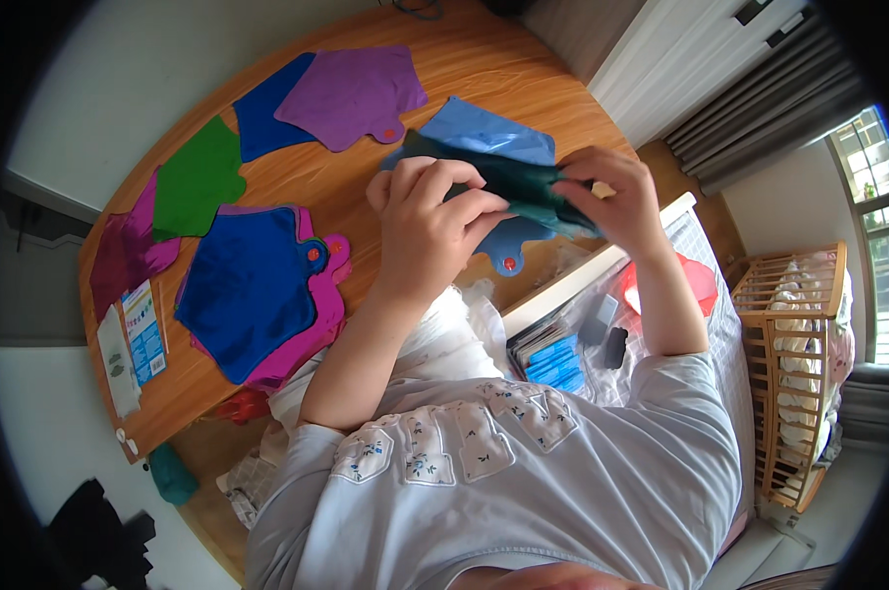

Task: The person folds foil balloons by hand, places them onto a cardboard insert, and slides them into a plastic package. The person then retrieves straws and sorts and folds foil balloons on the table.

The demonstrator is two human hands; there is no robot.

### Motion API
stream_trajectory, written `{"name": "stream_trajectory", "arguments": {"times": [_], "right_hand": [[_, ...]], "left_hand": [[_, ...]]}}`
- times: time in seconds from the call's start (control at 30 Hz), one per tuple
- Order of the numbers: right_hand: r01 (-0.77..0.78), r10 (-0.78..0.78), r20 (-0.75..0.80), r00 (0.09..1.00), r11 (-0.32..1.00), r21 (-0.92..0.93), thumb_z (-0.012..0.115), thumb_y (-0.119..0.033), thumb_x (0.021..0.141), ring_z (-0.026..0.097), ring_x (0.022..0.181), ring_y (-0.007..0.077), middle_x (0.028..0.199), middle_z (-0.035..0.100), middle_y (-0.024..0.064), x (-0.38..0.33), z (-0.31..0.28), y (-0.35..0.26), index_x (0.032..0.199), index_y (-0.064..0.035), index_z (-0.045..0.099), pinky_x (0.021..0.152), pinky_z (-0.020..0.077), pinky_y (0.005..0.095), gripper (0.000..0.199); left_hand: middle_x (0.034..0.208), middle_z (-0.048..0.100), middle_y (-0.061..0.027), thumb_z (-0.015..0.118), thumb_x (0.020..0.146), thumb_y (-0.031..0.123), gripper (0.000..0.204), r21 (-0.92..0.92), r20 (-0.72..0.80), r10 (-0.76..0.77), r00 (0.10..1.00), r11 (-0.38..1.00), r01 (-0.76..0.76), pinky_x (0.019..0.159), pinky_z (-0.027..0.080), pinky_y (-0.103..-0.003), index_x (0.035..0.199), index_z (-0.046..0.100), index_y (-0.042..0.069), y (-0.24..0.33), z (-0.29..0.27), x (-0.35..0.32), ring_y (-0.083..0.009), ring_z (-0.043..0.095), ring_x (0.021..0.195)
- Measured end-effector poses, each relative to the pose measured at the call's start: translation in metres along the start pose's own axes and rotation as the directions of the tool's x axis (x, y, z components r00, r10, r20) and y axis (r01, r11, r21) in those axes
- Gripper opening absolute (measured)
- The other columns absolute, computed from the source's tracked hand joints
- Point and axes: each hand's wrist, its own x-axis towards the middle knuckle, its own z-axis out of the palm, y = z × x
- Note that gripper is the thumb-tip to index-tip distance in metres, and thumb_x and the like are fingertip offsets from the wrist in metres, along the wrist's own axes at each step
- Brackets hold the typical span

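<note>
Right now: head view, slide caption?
Left fingers and right fingers hold a dark green piece at a wooden table spread with colourful pieces.

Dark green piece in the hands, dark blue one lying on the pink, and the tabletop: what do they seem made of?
Dark green piece: probably thin plastic film or foil, glossy; it creases and catches light, though blur leaves this open.
Dark blue piece: perhaps similar film, satiny, with soft sheen.
Tabletop: wood or wood-look laminate, smooth, with streaky grain.
</note>
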Motion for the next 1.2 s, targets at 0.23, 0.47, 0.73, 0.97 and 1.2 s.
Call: {"name": "stream_trajectory", "arguments": {"times": [0.23,0.47,0.73,0.97,1.2], "right_hand": [[-0.528,0.541,-0.265,0.798,0.84,0.127,0.073,-0.015,0.091,0.057,0.073,0.0036,0.087,0.069,-0.0023,0.014,-0.078,0.078,0.101,-0.0045,0.074,0.063,0.0462,0.0222,0.015],[-0.446,0.242,-0.583,0.776,0.864,-0.234,0.07,-0.02,0.094,0.063,0.084,0.007,0.097,0.072,0.001,-0.008,-0.246,0.123,0.112,-0.005,0.073,0.076,0.0506,0.0231,0.023],[-0.559,0.022,-0.738,0.674,0.668,-0.491,0.065,-0.017,0.097,0.07,0.096,0.0118,0.109,0.074,0.0063,-0.022,-0.283,0.049,0.118,-0.0088,0.072,0.084,0.0529,0.0238,0.024],[-0.312,-0.451,-0.472,0.758,0.385,-0.869,0.061,-0.013,0.098,0.073,0.09,0.0178,0.107,0.075,0.0055,-0.024,-0.188,-0.02,0.112,-0.0077,0.074,0.074,0.0586,0.0269,0.02],[0.259,-0.773,-0.254,0.581,0.472,-0.843,0.065,0.008,0.089,0.074,0.089,0.0278,0.099,0.074,0.0159,0.033,-0.058,-0.07,0.101,0.0035,0.071,0.078,0.0608,0.0316,0.014]], "left_hand": [[0.087,0.063,0.0116,0.083,0.068,0.019,0.014,-0.012,0.003,0.024,1.0,1.0,-0.024,0.085,0.031,-0.04,0.078,0.077,0.025,-0.006,0.009,-0.006,-0.0145,0.055,0.094],[0.088,0.066,0.0099,0.08,0.071,0.017,0.01,-0.039,0.139,-0.033,0.99,0.998,0.039,0.083,0.034,-0.038,0.08,0.077,0.022,-0.013,0.039,-0.014,-0.0139,0.058,0.09],[0.09,0.069,0.0031,0.075,0.078,0.018,0.006,-0.047,0.323,-0.245,0.914,0.96,0.274,0.08,0.045,-0.042,0.084,0.077,0.017,-0.008,0.074,-0.007,-0.0178,0.064,0.096],[0.1,0.067,-0.0069,0.069,0.082,0.018,0.013,0.092,0.283,-0.313,0.906,0.95,0.3,0.08,0.052,-0.056,0.092,0.073,0.012,-0.021,0.119,-0.008,-0.0274,0.063,0.105],[0.129,0.058,-0.0164,0.075,0.083,0.032,0.045,0.193,0.243,-0.186,0.952,0.971,0.14,0.093,0.05,-0.045,0.118,0.063,0.007,-0.006,0.088,-0.004,-0.0312,0.06,0.113]]}}
